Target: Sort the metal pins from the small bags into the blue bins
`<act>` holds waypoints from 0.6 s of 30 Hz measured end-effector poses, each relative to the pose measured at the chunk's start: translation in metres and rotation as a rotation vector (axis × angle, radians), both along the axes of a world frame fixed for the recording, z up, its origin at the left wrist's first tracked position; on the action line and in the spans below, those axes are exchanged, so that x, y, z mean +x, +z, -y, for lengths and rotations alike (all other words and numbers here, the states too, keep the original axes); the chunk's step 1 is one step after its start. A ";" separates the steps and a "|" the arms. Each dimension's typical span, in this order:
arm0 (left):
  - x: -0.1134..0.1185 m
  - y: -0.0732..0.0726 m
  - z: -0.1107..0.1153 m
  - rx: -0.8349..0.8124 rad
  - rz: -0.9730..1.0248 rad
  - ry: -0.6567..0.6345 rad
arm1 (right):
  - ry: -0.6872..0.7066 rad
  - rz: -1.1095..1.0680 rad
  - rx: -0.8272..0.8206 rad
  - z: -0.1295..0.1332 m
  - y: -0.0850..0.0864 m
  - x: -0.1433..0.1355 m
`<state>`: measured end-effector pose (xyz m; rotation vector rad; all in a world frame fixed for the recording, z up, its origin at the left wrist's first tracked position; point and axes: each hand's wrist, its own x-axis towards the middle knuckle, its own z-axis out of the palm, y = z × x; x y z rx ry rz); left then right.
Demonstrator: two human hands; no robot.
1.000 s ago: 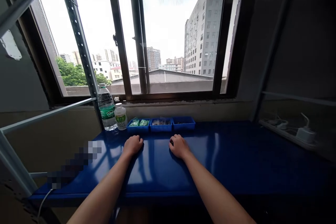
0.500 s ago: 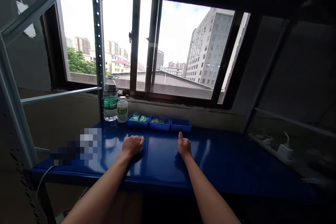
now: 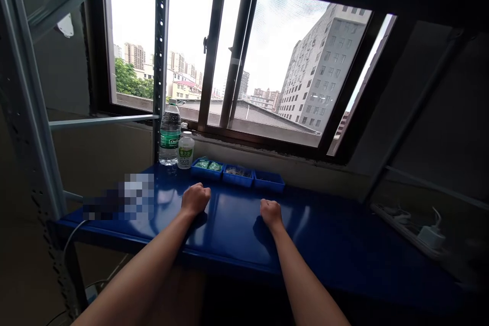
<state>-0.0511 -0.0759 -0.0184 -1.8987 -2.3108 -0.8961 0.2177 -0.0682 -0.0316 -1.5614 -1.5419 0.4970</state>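
My left hand (image 3: 196, 198) is closed in a fist over the blue tabletop (image 3: 229, 237), and nothing shows in its fingers. To its right, my right hand (image 3: 271, 213) is also a fist with nothing visible in it. Beyond them, by the wall, stand three blue bins. The left bin (image 3: 206, 172) has green-and-white packets in it, the middle bin (image 3: 237, 181) holds small items too unclear to name, and the right bin (image 3: 269, 187) has dark contents I cannot make out.
A large water bottle (image 3: 169, 135) and a smaller white bottle (image 3: 185, 152) with a green label stand left of the bins. A blurred-out object lies at the table's left end. Metal shelf posts (image 3: 159, 61) frame the table. At right, a white plug (image 3: 431, 236) sits on a power strip.
My right thumb was pointing up and is now folded down into the fist. My left hand stays a fist. The whole view has tilted and shifted slightly.
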 end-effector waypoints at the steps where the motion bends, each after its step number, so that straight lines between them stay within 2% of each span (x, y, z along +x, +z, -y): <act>1: -0.001 0.000 0.000 0.000 0.006 0.016 | -0.019 0.004 -0.004 0.002 0.003 0.001; 5: 0.000 -0.002 0.000 0.022 0.018 0.034 | -0.120 -0.001 -0.016 0.005 0.010 0.004; 8: 0.002 -0.002 0.002 0.052 0.015 -0.004 | -0.184 -0.011 0.005 0.003 0.009 0.004; 13: 0.000 -0.003 0.000 0.159 0.027 -0.101 | -0.185 -0.023 0.112 0.000 0.005 0.004; 18: -0.004 -0.006 -0.002 0.099 0.012 -0.066 | -0.143 0.007 0.166 0.004 0.004 0.005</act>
